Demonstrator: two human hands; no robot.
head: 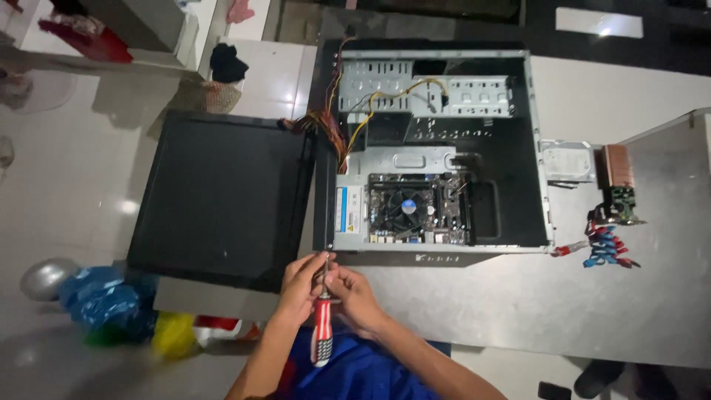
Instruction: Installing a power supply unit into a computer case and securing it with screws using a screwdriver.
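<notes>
Both hands meet at the near edge of the open computer case, at its near left corner. The left hand and right hand pinch the shaft of a red-and-white striped screwdriver, fingers pressed together around it, its tip up against the case edge. The black side panel lies left of the case; a hard drive and red and blue cables lie on the right.
</notes>
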